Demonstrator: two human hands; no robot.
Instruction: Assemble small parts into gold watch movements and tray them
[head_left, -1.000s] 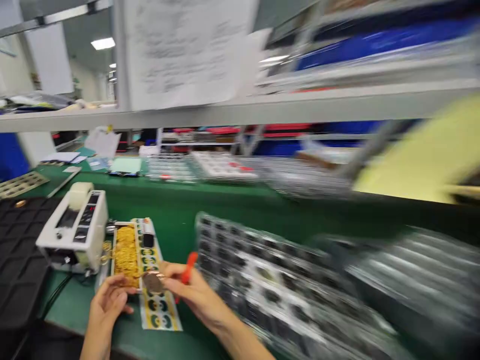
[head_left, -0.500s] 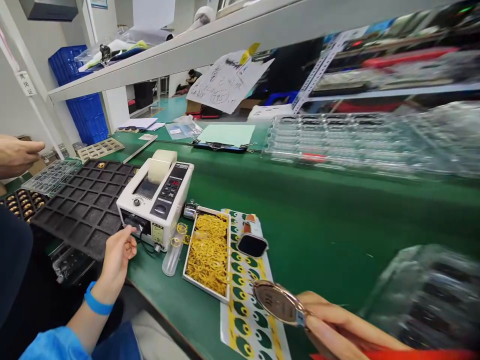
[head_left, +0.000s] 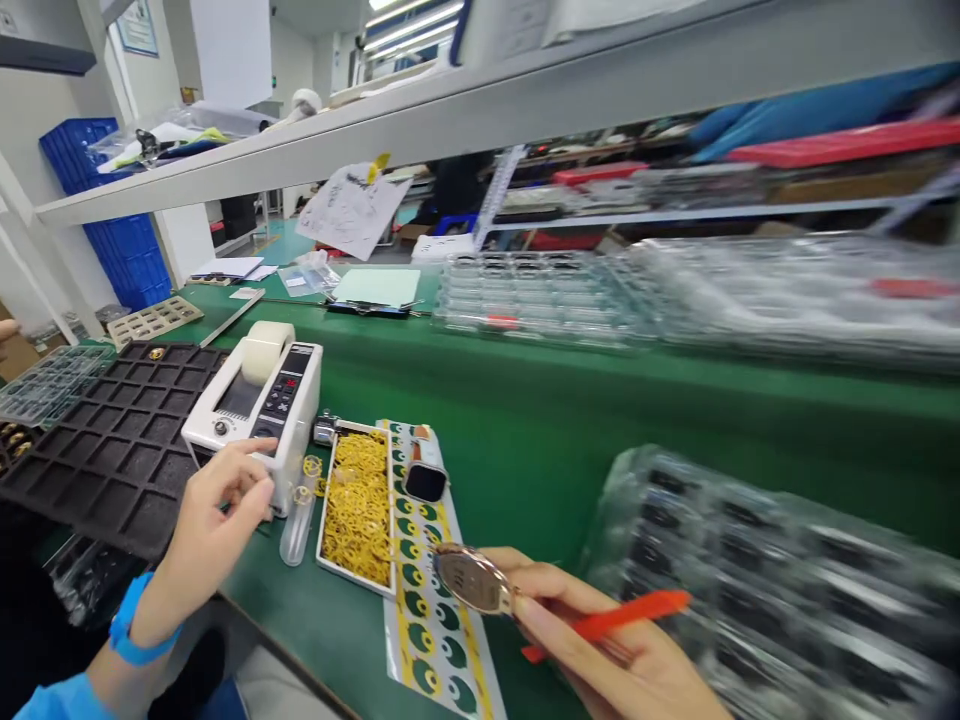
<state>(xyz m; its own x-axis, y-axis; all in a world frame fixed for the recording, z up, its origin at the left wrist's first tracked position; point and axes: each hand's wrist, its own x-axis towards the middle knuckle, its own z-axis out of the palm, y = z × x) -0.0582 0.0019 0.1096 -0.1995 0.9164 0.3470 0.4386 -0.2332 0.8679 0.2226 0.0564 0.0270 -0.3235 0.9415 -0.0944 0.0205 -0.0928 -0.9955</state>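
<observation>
In my right hand (head_left: pixel 592 630) is a round watch case (head_left: pixel 474 579) with a rose-gold rim, its marked back facing up, gripped at the edge between thumb and fingers. A slim red tool (head_left: pixel 630 612) lies across the same hand; its exact kind is unclear. My left hand (head_left: pixel 217 520) hovers at the front of a white tape dispenser (head_left: pixel 300 390), index finger and thumb apart, other fingers curled. No piece of tape can be made out on it. Below the watch case lies a yellow-and-green sticker sheet (head_left: pixel 416 610).
A white tray of yellow rings (head_left: pixel 322 550) stands beside the sheet, near a clear tube (head_left: pixel 296 535). A square-faced watch (head_left: pixel 425 482) rests on the sheet. Black compartment tray (head_left: pixel 97 440) lies left; a clear blister tray (head_left: pixel 750 570) with dark pieces lies right. A shelf (head_left: pixel 450 120) spans overhead.
My view has swung right. My left hand has come away from the dispenser's tape outlet, its index finger now stretched out. The red tool shows more clearly in my right hand.
</observation>
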